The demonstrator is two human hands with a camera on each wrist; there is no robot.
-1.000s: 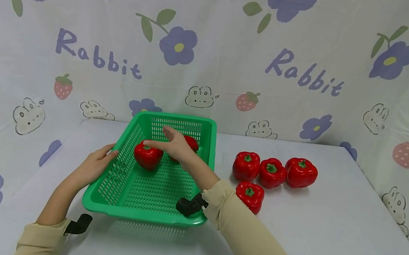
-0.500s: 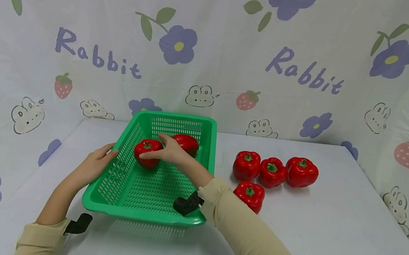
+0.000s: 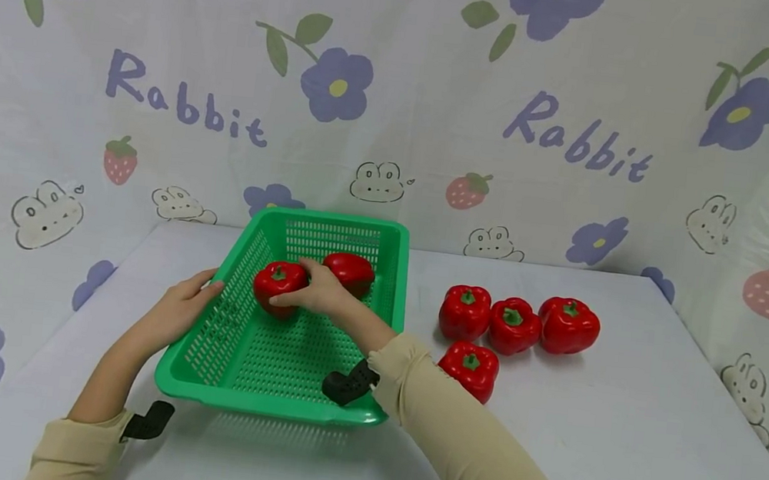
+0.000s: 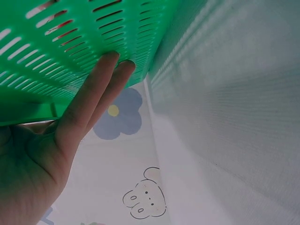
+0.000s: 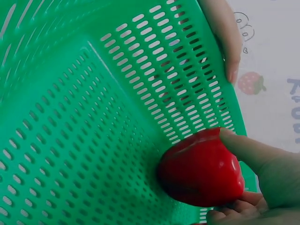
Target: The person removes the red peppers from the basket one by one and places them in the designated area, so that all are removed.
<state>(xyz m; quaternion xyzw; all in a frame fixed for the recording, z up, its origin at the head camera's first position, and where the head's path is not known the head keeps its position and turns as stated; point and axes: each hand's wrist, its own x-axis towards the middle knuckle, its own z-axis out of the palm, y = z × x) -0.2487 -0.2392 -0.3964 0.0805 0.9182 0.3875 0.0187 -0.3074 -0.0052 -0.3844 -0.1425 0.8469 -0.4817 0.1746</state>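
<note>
A green plastic basket (image 3: pixel 271 407) with slotted walls stands on the table. At its left side my left hand (image 3: pixel 176 313) holds the rim, thumb over the edge and fingers along the outside wall, as the left wrist view shows. Inside, my right hand (image 3: pixel 320 292) grips a red bell pepper (image 3: pixel 276 280) near the left wall. In the right wrist view, the thumb lies on one side of this bell pepper (image 5: pixel 201 168) and the fingers reach round the other. A second red bell pepper (image 3: pixel 351 272) lies on its side in the basket's back right corner.
Several red bell peppers stand on the white table (image 3: pixel 601 446) right of the basket. Three form a row, with the middle one (image 3: pixel 514 326) between two others. A nearer one (image 3: pixel 472 368) is partly behind the right sleeve. A patterned curtain (image 3: pixel 431 121) hangs behind.
My right hand has come down and back a little, from above the left bell pepper to a grip on it. More of the back right bell pepper shows. My left hand stays on the rim.
</note>
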